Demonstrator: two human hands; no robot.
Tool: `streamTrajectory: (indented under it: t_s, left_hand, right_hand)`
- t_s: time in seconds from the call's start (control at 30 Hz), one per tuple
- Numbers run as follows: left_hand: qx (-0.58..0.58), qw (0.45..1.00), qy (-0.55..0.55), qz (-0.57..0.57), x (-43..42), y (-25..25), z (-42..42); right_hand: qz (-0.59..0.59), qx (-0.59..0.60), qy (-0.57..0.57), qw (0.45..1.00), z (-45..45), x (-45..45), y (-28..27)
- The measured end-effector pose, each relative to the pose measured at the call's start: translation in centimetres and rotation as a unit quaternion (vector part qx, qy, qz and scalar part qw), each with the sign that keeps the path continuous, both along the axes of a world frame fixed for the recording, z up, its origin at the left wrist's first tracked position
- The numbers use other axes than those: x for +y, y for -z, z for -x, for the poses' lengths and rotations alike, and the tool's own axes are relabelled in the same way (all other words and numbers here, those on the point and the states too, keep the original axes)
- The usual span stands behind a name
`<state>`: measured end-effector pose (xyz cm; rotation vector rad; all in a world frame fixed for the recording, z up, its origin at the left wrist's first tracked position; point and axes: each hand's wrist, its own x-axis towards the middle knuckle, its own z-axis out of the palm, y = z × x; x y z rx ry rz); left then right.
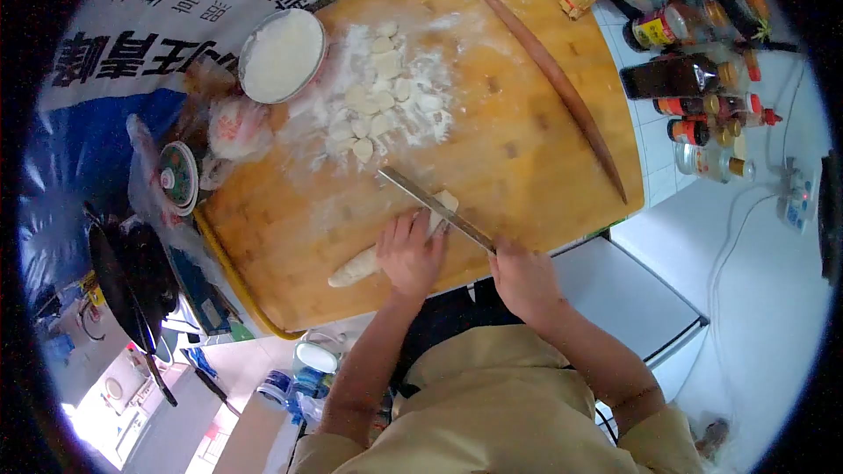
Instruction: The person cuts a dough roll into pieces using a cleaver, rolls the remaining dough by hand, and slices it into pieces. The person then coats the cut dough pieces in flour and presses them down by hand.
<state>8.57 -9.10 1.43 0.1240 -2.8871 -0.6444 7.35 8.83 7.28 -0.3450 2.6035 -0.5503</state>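
My right hand (527, 283) is closed around the handle of a kitchen knife (435, 206). Its blade, seen nearly edge-on, lies across a dough roll (354, 269) close to the roll's far end. My left hand (410, 254) grips the roll from above, fingers curled beside the blade. A short end of dough (446, 201) shows on the blade's other side; whether it is cut through cannot be seen. Farther up the wooden board (492, 158), several small dough pieces (378, 101) lie scattered in loose white flour (430, 61).
A long brown rolling pin (553, 70) lies along the board's right side. A bowl of flour (283, 54) stands at the upper left, near plastic bags (240, 127) and a patterned lid (178, 178). Bottles and jars (672, 77) line the right; a dark pan (132, 281) is at left.
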Motion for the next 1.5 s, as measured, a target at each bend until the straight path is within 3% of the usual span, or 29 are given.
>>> streamTrajectory:
  t_s: [0.13, 0.3, 0.53, 0.6, 0.67, 0.83, 0.9, 1.0, 1.13, 1.2, 1.4, 1.5]
  left_hand:
    - [-0.030, 0.999, -0.010, -0.034, -0.4, -0.6, 0.0]
    - [-0.064, 0.990, -0.077, -0.098, -2.7, -1.4, 0.0]
    - [-0.076, 0.980, -0.121, -0.137, -4.5, 0.0, 0.8]
    - [-0.079, 0.981, -0.115, -0.134, -4.8, 0.2, 0.8]
    - [-0.096, 0.975, -0.119, -0.159, -4.7, 0.0, 0.8]
    - [-0.091, 0.982, -0.111, -0.123, -4.6, 0.4, 0.5]
    - [-0.090, 0.982, -0.115, -0.118, -4.3, 0.2, 0.3]
    - [-0.063, 0.990, -0.094, -0.088, -3.8, -1.2, -0.2]
    - [-0.046, 0.996, -0.041, -0.067, -3.6, -1.1, -2.1]
    - [-0.045, 0.996, -0.032, -0.074, -3.7, -0.7, -2.9]
    - [-0.019, 0.997, -0.038, -0.059, -3.5, -0.3, -3.3]
    - [-0.010, 0.997, -0.033, -0.063, -3.6, -0.4, -3.1]
  right_hand:
    - [-0.017, -0.072, 0.001, 0.997, 1.1, -0.7, 0.5]
    - [0.060, -0.026, 0.061, 0.996, 1.3, 0.2, 1.1]
    - [0.091, 0.050, 0.007, 0.995, 0.6, 0.4, -1.1]
    - [0.054, -0.048, 0.028, 0.997, 0.5, 0.1, -1.4]
    - [0.047, -0.056, 0.021, 0.997, 0.5, -0.4, -1.7]
    - [0.026, -0.057, 0.016, 0.998, 0.0, -1.2, -1.2]
    - [-0.057, -0.081, 0.008, 0.995, -0.1, -2.1, -1.3]
    - [-0.067, -0.061, 0.018, 0.996, 0.5, -3.7, -0.9]
    - [-0.055, -0.021, 0.001, 0.998, 0.3, -3.1, 1.2]
    - [-0.013, -0.041, 0.050, 0.998, 0.2, -2.6, 1.3]
    - [0.021, -0.084, 0.056, 0.995, -1.4, -1.8, -3.4]
    - [-0.008, -0.071, 0.017, 0.997, -2.8, -1.1, -2.3]
